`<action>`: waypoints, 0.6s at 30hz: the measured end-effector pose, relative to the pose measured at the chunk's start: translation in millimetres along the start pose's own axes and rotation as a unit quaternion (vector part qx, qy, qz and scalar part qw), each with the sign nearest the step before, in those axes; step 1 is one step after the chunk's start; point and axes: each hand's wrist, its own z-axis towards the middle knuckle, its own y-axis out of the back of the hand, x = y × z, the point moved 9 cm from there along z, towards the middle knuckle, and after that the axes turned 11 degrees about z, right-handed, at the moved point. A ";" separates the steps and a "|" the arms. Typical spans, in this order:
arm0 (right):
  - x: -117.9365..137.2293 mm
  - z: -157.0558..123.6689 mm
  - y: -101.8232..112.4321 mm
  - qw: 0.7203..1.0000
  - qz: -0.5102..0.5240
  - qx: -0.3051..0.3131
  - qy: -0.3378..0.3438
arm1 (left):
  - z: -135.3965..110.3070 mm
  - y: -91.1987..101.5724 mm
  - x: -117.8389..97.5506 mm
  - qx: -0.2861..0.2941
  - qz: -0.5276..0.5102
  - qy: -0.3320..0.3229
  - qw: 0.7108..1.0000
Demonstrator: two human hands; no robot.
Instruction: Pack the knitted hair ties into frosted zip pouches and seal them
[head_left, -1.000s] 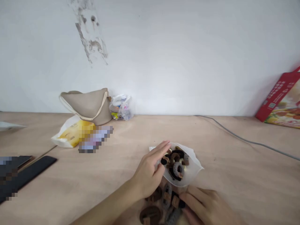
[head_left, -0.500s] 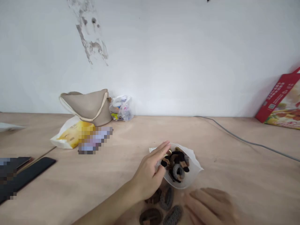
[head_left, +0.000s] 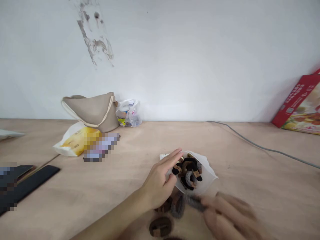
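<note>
"What stood behind the wooden table (head_left: 250,183)?"
"A white wall (head_left: 200,60), scuffed in one patch; a grey cable (head_left: 260,146) ran across the tabletop at right."
"And the hands?"
"The right hand (head_left: 228,216) pinched a blurred grey ring (head_left: 195,202) at the near side of the white pouch (head_left: 206,182); the left hand (head_left: 160,182) lay against it, fingers straight, thumb apart."

Single head-worn view — looks forward and down across the tabletop (head_left: 252,190) to the wall (head_left: 200,60). Near range: left hand (head_left: 160,181) and right hand (head_left: 228,215) low in frame, close to the lens — wall takes most of the upper half.
</note>
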 end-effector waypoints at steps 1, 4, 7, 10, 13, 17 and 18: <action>-2.9 2.1 6.3 0.999 -0.032 -0.017 -0.009 | 0.1 0.2 -0.7 -0.001 -0.002 -0.002 1.000; -2.5 9.4 3.2 0.999 -0.041 -0.018 -0.014 | 0.5 1.0 -1.8 -0.004 -0.010 0.000 1.000; 11.9 14.6 -26.0 0.999 -0.005 0.038 0.020 | 0.9 1.2 -1.4 -0.006 -0.012 0.005 1.000; 18.5 17.5 -50.0 0.997 -0.043 0.055 0.028 | 0.7 1.0 -1.3 -0.006 -0.008 0.004 1.000; 20.2 19.6 -62.0 0.996 -0.068 0.049 0.042 | 0.2 0.4 0.8 -0.004 -0.001 0.013 1.000; 24.6 19.0 -59.3 0.995 -0.065 0.039 0.071 | 0.3 0.0 2.3 -0.001 -0.004 0.017 1.000; 26.9 18.7 -54.3 0.994 -0.061 0.037 0.081 | 0.6 -0.1 2.1 0.001 -0.006 0.015 1.000</action>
